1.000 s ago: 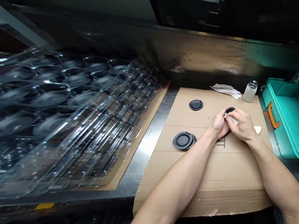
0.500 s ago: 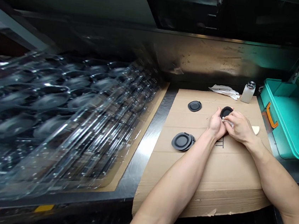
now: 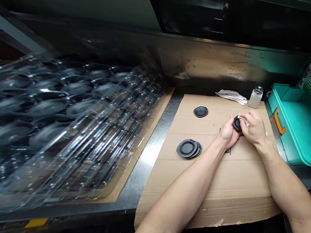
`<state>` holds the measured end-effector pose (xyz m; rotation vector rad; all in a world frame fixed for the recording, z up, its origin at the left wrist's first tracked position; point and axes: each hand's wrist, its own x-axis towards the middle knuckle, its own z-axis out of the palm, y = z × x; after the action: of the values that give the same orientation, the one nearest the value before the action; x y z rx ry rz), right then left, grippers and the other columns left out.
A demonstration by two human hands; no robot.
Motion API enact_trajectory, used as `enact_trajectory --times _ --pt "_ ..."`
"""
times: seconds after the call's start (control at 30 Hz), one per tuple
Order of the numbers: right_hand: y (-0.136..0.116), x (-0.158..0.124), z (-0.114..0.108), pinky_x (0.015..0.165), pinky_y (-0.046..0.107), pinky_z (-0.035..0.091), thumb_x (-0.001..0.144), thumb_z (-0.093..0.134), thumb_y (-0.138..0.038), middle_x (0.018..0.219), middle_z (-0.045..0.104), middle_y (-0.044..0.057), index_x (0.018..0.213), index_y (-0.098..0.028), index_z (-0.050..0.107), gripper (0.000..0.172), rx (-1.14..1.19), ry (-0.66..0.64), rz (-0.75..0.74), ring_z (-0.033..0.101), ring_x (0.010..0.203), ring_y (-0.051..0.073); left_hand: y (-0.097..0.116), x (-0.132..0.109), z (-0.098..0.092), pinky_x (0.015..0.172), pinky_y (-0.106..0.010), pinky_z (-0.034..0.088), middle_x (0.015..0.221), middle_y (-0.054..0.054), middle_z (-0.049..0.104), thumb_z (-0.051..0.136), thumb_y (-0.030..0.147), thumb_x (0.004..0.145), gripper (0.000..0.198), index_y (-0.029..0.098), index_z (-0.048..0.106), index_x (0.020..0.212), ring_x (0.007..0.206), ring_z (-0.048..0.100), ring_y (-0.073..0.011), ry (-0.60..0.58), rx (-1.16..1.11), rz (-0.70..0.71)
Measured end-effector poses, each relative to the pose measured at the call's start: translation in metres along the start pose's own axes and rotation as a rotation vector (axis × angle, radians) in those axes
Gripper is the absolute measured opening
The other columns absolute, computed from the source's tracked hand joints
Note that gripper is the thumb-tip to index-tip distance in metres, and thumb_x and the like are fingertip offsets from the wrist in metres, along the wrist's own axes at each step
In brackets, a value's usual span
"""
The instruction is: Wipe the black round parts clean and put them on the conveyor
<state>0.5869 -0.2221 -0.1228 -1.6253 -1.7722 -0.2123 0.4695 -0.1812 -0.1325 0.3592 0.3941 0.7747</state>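
Note:
My left hand (image 3: 229, 133) is closed round a black disc-shaped part (image 3: 236, 123), holding it up over the cardboard sheet (image 3: 187, 188). In my right hand (image 3: 255, 129) a small white cloth (image 3: 240, 117) is pinched, pressed against the upper face of that part. To the left lies a short stack of similar black disc-shaped parts (image 3: 187, 148), and behind it a single one (image 3: 201, 111) rests flat. My right hand mostly hides a pale piece on the cardboard.
Clear plastic trays (image 3: 85, 153) with black parts fill the left. At the back are a white glove (image 3: 232, 96) and a white bottle (image 3: 255, 97) with a metal top. A teal bin (image 3: 291, 145) with an orange handle (image 3: 280, 121) stands at the right.
The cloth has moved from the near edge of the black part to its far upper side. My right hand has shifted slightly with it, and the part is turned in my left hand.

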Motion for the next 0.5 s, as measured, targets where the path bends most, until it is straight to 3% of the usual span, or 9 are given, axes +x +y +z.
enact_trajectory --times 0.17,0.33,0.5 --pt "-0.011 -0.001 0.004 0.084 0.035 0.050 0.095 0.053 -0.025 0.095 0.068 0.009 0.099 -0.022 0.072 0.020 0.107 -0.012 0.038 0.064 0.093 0.024 -0.002 -0.003 0.004 0.105 -0.035 0.053 0.098 -0.009 0.077 0.033 0.037 0.110 0.044 0.016 0.069 0.094 0.112 0.071 -0.0224 0.036 -0.027 0.008" --pt "-0.026 -0.006 0.004 0.080 0.032 0.050 0.093 0.056 -0.023 0.093 0.070 0.006 0.094 -0.022 0.072 0.016 0.190 -0.054 0.059 0.066 0.087 0.021 0.000 -0.004 0.003 0.100 -0.034 0.055 0.084 -0.009 0.074 0.036 0.041 0.109 0.047 0.014 0.070 0.091 0.103 0.073 -0.0230 0.076 -0.028 0.011" --pt "-0.025 -0.006 0.004 0.087 0.033 0.052 0.093 0.056 -0.022 0.098 0.072 0.007 0.094 -0.022 0.072 0.016 0.207 -0.051 0.047 0.068 0.094 0.022 -0.001 -0.003 0.004 0.102 -0.034 0.054 0.096 -0.011 0.076 0.028 0.041 0.110 0.053 0.013 0.072 0.100 0.110 0.071 -0.0225 0.040 -0.019 0.031"
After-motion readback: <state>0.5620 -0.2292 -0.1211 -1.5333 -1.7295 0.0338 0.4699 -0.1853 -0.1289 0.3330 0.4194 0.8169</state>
